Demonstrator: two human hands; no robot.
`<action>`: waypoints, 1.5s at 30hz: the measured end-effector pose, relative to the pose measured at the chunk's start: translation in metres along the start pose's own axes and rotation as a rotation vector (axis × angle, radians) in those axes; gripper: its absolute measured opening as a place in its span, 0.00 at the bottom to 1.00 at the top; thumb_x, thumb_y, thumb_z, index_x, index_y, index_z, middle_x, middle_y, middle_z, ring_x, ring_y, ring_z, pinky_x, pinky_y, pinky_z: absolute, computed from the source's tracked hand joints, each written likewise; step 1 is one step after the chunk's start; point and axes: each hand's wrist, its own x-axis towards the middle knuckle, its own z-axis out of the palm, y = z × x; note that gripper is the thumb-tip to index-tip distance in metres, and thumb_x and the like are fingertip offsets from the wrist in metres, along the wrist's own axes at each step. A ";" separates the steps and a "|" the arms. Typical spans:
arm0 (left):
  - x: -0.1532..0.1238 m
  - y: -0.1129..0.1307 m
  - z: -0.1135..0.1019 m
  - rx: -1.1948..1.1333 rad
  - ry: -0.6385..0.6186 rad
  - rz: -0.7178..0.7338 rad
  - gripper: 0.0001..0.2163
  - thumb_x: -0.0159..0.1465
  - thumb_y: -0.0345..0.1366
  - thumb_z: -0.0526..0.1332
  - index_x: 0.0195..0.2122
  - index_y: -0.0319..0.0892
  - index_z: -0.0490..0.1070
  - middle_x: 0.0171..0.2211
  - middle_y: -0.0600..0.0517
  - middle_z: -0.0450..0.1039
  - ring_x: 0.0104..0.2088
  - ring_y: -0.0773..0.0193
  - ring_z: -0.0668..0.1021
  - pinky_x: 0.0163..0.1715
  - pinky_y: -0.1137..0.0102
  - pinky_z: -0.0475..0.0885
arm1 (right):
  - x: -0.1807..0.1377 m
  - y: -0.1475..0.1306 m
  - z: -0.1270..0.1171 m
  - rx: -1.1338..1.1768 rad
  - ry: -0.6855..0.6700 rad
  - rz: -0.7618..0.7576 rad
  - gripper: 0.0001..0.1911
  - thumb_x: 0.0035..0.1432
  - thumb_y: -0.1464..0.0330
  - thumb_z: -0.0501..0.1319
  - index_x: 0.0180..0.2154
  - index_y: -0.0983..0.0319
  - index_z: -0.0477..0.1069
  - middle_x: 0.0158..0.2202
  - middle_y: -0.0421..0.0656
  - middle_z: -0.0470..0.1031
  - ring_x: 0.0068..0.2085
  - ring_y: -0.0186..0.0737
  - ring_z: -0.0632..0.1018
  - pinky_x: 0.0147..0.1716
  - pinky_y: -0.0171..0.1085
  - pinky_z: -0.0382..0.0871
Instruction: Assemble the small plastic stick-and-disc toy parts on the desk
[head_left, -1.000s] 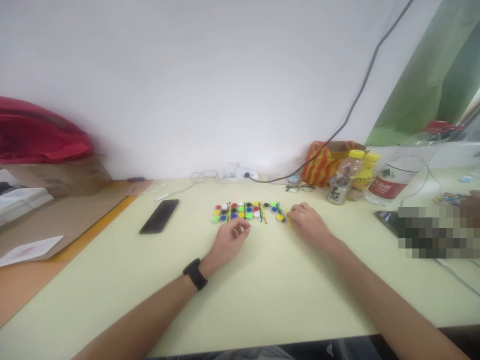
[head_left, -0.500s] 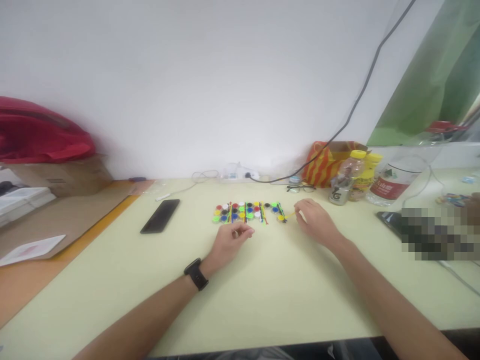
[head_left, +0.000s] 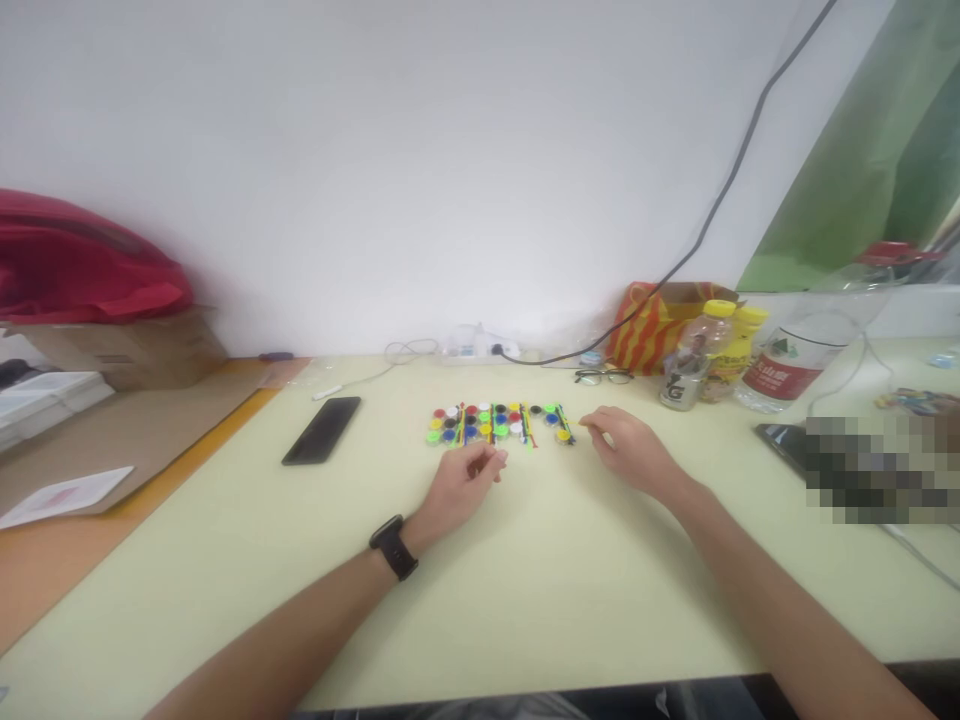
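Note:
Small round discs [head_left: 471, 411] in red, white, yellow, green, blue and black lie in short columns on the table, with thin coloured sticks [head_left: 493, 425] between the columns. Just right of the last column, my right hand [head_left: 626, 447] is closed in a pinch; a small bit of yellow, apparently a thin stick [head_left: 583, 424], shows at its fingertips. A yellow disc [head_left: 563, 436] is nearest to it. My left hand [head_left: 463, 482] rests in front of the columns, fingers curled and thumb against the index finger, with nothing visible in it. A black watch [head_left: 393, 548] is on that wrist.
A black phone [head_left: 322, 430] lies to the left. Behind the discs are glasses [head_left: 604, 377] and a power strip [head_left: 469, 343] with a dark cable. Bottles [head_left: 690, 360], a striped bag [head_left: 637, 330] and a large water jug [head_left: 784, 370] stand at the right.
My right hand has shifted slightly down, its fingers drawn closer together in the pinch. My left fingers have curled in a little more. The discs look unmoved.

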 end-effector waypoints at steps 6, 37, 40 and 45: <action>0.001 0.002 -0.001 0.022 0.015 0.024 0.12 0.71 0.44 0.60 0.39 0.42 0.76 0.31 0.52 0.76 0.30 0.65 0.74 0.29 0.72 0.66 | -0.001 -0.005 -0.005 0.033 -0.039 0.004 0.14 0.64 0.75 0.54 0.44 0.59 0.76 0.42 0.46 0.80 0.44 0.46 0.80 0.47 0.42 0.71; -0.001 0.004 -0.002 0.045 -0.022 0.013 0.07 0.69 0.40 0.61 0.42 0.44 0.75 0.30 0.54 0.71 0.29 0.66 0.72 0.29 0.71 0.67 | -0.001 -0.015 -0.004 0.068 -0.031 -0.043 0.13 0.66 0.76 0.54 0.43 0.60 0.76 0.41 0.46 0.80 0.44 0.46 0.80 0.46 0.44 0.71; -0.001 0.005 -0.002 0.049 -0.031 0.020 0.07 0.69 0.39 0.61 0.43 0.43 0.75 0.30 0.54 0.72 0.29 0.66 0.72 0.30 0.71 0.67 | -0.001 -0.013 -0.003 0.058 -0.024 -0.049 0.13 0.66 0.76 0.54 0.43 0.59 0.76 0.41 0.46 0.80 0.44 0.46 0.80 0.46 0.44 0.71; -0.002 0.005 -0.002 0.044 -0.031 0.027 0.07 0.69 0.39 0.61 0.43 0.43 0.75 0.30 0.54 0.72 0.29 0.66 0.72 0.30 0.72 0.67 | -0.001 -0.010 -0.004 0.087 0.048 -0.056 0.12 0.66 0.76 0.54 0.43 0.59 0.76 0.41 0.46 0.80 0.44 0.47 0.80 0.47 0.44 0.71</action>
